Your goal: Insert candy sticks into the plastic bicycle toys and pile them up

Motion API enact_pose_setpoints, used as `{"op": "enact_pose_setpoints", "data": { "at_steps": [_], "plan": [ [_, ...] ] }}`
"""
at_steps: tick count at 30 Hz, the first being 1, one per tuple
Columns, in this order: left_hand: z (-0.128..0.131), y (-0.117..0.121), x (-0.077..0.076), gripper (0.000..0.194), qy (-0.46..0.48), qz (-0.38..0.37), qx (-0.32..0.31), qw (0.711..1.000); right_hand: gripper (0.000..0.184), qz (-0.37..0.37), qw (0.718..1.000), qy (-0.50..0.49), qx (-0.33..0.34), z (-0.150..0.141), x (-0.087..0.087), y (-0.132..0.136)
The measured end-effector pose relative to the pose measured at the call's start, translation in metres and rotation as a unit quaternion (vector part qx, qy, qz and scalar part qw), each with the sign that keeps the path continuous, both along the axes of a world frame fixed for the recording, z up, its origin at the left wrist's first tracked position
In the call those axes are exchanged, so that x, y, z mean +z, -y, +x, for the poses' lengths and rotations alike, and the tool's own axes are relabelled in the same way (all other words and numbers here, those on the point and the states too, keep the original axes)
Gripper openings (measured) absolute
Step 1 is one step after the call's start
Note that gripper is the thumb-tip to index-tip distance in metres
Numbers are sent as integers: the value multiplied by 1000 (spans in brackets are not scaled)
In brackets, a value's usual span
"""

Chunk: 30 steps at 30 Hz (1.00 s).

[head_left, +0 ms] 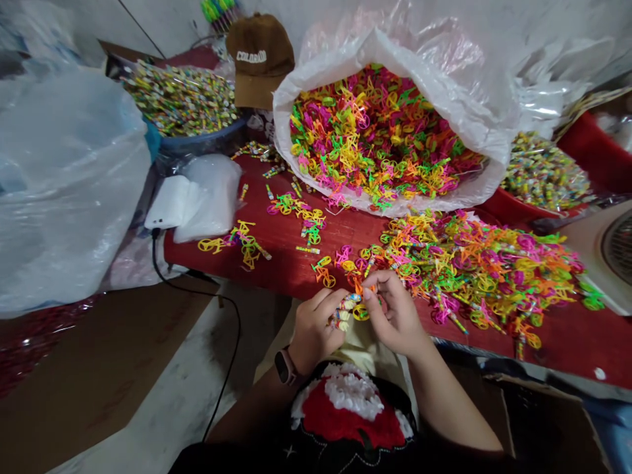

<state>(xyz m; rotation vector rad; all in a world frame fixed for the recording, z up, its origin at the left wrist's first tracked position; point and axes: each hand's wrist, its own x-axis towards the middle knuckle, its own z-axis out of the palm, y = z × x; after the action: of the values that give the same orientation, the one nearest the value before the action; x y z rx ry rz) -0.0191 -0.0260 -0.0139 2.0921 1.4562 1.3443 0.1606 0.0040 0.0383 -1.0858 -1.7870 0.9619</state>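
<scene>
My left hand (pixel 316 324), with a watch on its wrist, is closed round several small printed tubes (pixel 342 321) whose ends stick out between thumb and fingers. Close beside it, my right hand (pixel 395 315) pinches a small orange plastic piece (pixel 359 284) at the end of a tube; the fingers partly hide it. A yellow wheel-shaped piece (pixel 361 312) shows between the two hands. Just beyond them on the red table (pixel 276 263) lie loose toy bicycles (pixel 323 271) in yellow, orange and pink. To the right spreads a pile of toy bicycles with tubes attached (pixel 474 263).
A white sack (pixel 498 151) full of bright plastic bicycles lies open at the back. Tubes fill a basin (pixel 197 135) at back left and a red container (pixel 548 172) at right. A cap (pixel 261 52), a white power bank (pixel 172 203) with a cable, and a fan (pixel 612 243) stand around.
</scene>
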Motion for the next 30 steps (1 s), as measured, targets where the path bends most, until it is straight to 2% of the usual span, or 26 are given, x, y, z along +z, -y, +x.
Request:
{"op": "enact_pose_setpoints", "data": {
  "at_steps": [5,10,12,15,17,19,21,22,23,24,26,27,28,30],
  "plan": [
    [0,3,-2,52,-23,-9,25,999,5,-5,1000,4,4,-1,-1,6],
    [-6,-9,-7,46,-1,-41,-49,998,8,-23,999,21,-34,-4,-8,4],
    [-7,-13,-10,44,28,-72,-59,995,20,-12,997,26,-67,4,-6,-5],
    [-9,-17,-14,32,92,-101,-40,990,36,40,984,32,-172,37,11,-29],
    [-10,-18,-15,20,127,-121,-22,984,39,79,957,87,-265,65,28,-48],
    [-12,-20,-16,17,159,-152,-2,976,35,130,906,201,-349,87,43,-65],
    [-13,-22,-16,21,206,-179,26,962,32,207,850,272,-401,90,51,-75],
    [-14,-23,-16,23,234,-188,42,953,30,244,839,273,-403,84,51,-77],
    [-15,-24,-16,24,260,-193,56,945,27,267,847,260,-379,73,48,-77],
    [-17,-26,-15,25,284,-197,67,936,24,270,871,246,-330,58,43,-75],
    [-21,-27,-14,28,320,-203,78,922,23,215,927,255,-170,24,26,-69],
    [-24,-28,-13,30,331,-206,81,918,27,176,935,292,-99,8,16,-66],
    [-26,-28,-12,31,335,-209,81,915,34,143,928,338,-55,-6,5,-63],
    [-31,-27,-9,30,328,-208,79,918,50,103,899,425,-15,-25,-13,-61]
  ]
}}
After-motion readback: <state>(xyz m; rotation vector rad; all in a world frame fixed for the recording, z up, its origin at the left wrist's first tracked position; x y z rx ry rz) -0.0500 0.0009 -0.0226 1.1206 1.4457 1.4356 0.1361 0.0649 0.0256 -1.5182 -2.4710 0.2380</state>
